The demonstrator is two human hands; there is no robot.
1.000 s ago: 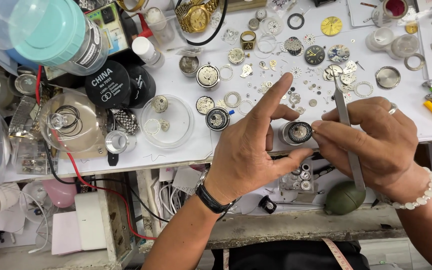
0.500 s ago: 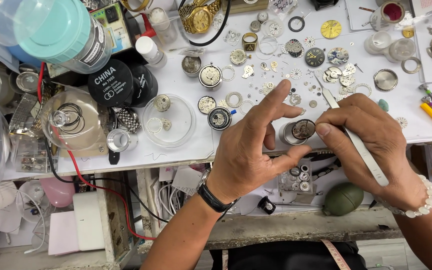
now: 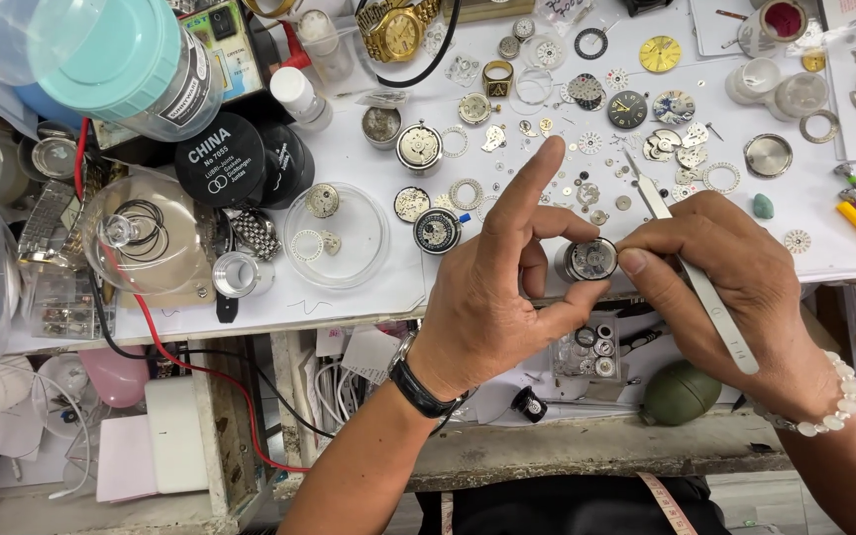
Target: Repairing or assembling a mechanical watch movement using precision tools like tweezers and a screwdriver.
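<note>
My left hand (image 3: 497,297) pinches a small round watch movement (image 3: 589,259) between thumb and middle finger, with the index finger stretched up. My right hand (image 3: 720,282) touches the movement's right edge with thumb and fingertip. Silver tweezers (image 3: 695,277) lie through the right hand, their tip pointing up and left toward the scattered parts. A black watch sits on my left wrist and a pale bead bracelet on my right wrist.
The white bench (image 3: 369,287) holds several gears, dials and cases. A clear round dish (image 3: 337,233) with parts stands left of my hands. Black round tins (image 3: 235,159), a teal-lidded jar (image 3: 141,59), a gold wristwatch (image 3: 403,28) and a green rubber blower (image 3: 681,391) lie around.
My right hand has turned so the tweezers swing from pointing down toward the blower to pointing up-left. Both hands stay closed around the movement.
</note>
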